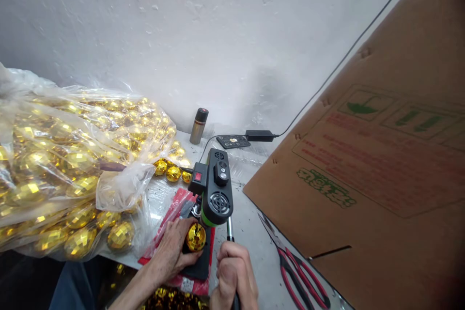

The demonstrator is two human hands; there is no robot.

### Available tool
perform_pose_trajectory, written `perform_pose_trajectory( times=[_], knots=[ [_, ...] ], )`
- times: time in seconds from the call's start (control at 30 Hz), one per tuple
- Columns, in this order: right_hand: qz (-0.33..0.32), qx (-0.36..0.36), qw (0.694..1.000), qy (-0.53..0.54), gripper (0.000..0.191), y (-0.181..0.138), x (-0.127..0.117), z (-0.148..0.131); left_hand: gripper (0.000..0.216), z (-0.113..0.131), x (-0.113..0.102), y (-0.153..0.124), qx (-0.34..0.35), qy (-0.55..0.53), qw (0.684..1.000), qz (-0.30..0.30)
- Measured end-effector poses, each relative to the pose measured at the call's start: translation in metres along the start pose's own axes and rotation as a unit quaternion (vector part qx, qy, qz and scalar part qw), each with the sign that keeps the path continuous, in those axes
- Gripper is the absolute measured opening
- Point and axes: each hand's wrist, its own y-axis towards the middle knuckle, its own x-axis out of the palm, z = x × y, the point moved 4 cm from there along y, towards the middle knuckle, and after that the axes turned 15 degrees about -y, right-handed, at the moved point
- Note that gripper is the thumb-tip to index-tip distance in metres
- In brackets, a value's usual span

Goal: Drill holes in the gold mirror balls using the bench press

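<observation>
My left hand [173, 251] is closed around a small gold mirror ball [196, 236], holding it on a dark pad [200, 262] under the head of a small black and green bench drill [215, 186]. A red mat [174, 213] lies beneath the pad. My right hand [232, 271] is wrapped round the drill's metal lever handle [229, 230], just right of the ball. A red switch sits on the machine's left side.
A big clear plastic bag [65, 164] full of gold mirror balls fills the left. Loose gold balls [170, 170] lie behind the drill. Red-handled pliers [290, 266] lie at the right beside a large tilted cardboard box [381, 169]. A metal can [199, 126], controller and power adapter [259, 135] stand by the wall.
</observation>
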Motion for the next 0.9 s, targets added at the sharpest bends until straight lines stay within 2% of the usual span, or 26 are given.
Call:
perform_pose_trajectory(
  times=[0.2, 0.67, 0.9],
  knots=[
    [0.005, 0.001, 1.0, -0.028, 0.034, -0.003, 0.001, 0.003, 0.056, -0.003, 0.003, 0.0, 0.006, 0.006, 1.0, 0.002],
    [0.024, -0.033, 0.998, -0.042, 0.035, -0.011, 0.006, 0.012, 0.057, -0.017, 0.006, -0.002, 0.026, -0.006, 1.0, 0.007],
    [0.031, -0.014, 0.999, -0.021, 0.034, -0.011, 0.007, 0.011, 0.065, -0.021, 0.009, -0.003, 0.028, -0.008, 1.0, 0.002]
  ],
)
